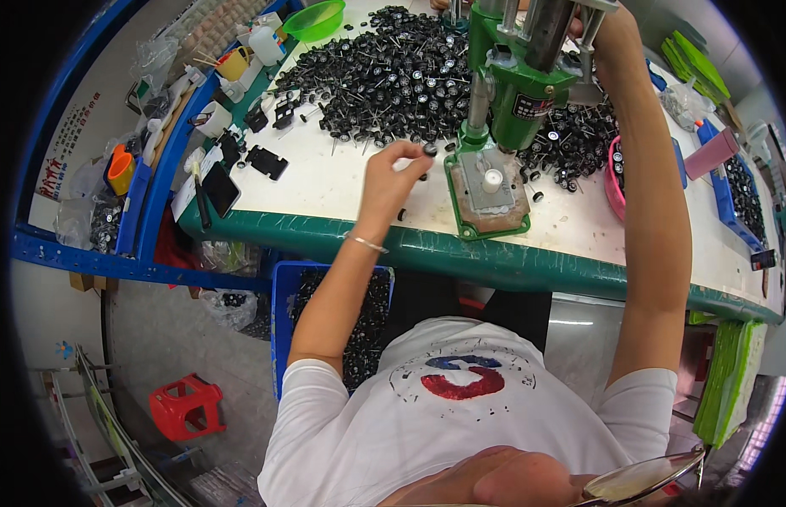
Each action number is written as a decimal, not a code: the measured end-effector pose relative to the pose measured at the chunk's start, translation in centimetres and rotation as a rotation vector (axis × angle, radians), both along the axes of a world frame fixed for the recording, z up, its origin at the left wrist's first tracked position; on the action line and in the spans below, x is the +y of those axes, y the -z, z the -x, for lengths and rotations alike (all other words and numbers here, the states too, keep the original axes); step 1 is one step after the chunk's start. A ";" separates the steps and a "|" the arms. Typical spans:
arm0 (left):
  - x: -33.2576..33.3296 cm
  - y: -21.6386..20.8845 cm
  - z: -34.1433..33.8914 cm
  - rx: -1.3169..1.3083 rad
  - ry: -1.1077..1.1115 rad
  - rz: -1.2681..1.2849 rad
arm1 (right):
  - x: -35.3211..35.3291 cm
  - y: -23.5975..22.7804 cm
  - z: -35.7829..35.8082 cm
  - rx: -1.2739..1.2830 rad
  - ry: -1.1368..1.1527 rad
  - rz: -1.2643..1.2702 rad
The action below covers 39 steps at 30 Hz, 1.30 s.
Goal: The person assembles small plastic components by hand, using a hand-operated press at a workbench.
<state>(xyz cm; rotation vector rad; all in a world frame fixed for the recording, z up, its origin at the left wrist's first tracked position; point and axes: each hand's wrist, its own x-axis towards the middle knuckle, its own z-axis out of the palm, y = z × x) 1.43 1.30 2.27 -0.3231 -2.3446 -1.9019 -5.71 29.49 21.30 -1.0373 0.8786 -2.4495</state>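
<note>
My left hand point(391, 179) is just left of a green bench press point(528, 80), over the white tabletop. Its thumb and forefinger pinch a small black wheel point(429, 149). On the press's base a metal plate point(473, 188) carries a short white round post point(492, 179), with nothing on top of it. My right hand point(611, 35) is raised to the upper right side of the press. Its fingers are mostly hidden behind the press's metal rods, so its grip cannot be made out. A large heap of black wheels with thin metal pins point(393, 76) lies behind and around the press.
A pink-rimmed basin point(615, 182) stands right of the press. On the left lie a dark phone point(220, 188) and a black plate point(267, 162). A green bowl point(315, 21) sits at the back. Below the table edge is a blue crate point(285, 317); a red stool point(187, 407) stands on the floor.
</note>
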 end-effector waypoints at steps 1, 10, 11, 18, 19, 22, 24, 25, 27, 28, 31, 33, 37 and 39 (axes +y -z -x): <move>-1.9 1.3 0.0 0.079 -0.064 0.140 | -1.4 -0.3 -2.2 -0.006 0.605 -0.302; -2.6 3.2 -4.9 0.480 -0.127 0.644 | 8.8 5.3 -8.4 -0.011 1.325 -0.853; -3.0 3.1 -5.4 0.442 -0.102 0.618 | 10.0 5.9 -9.3 -0.014 1.346 -0.933; -12.0 -1.0 -9.7 0.119 0.154 0.789 | 18.6 10.6 -16.0 -0.131 1.227 -1.469; -13.4 -1.9 -10.2 0.194 0.168 0.880 | 18.8 11.2 -16.9 -0.131 1.218 -1.466; -14.1 -3.5 -10.3 0.281 0.087 0.968 | 18.1 12.0 -18.6 0.196 1.169 -1.709; -13.3 -3.7 -9.1 0.301 -0.001 0.960 | 16.9 11.9 -19.1 0.222 1.106 -1.860; -12.3 -3.4 -8.2 0.254 -0.012 0.858 | 16.8 12.2 -19.0 0.243 1.137 -1.860; -10.0 -1.8 -5.5 0.243 -0.041 0.667 | 16.1 12.0 -18.6 0.234 1.138 -1.874; -8.7 -0.5 -4.0 0.277 -0.062 0.578 | 15.8 11.8 -18.4 0.229 1.132 -1.888; -4.1 1.2 0.4 0.279 -0.089 0.531 | 15.9 11.7 -18.4 0.213 1.162 -1.927; -2.1 2.3 2.7 0.309 -0.155 0.680 | 16.0 11.8 -18.5 0.213 1.198 -1.891; -1.3 3.8 4.9 0.361 -0.222 0.713 | 16.4 12.2 -18.0 0.672 1.385 -1.860; -1.3 3.2 4.2 0.292 -0.214 0.586 | 16.3 12.4 -17.6 0.494 1.392 -1.792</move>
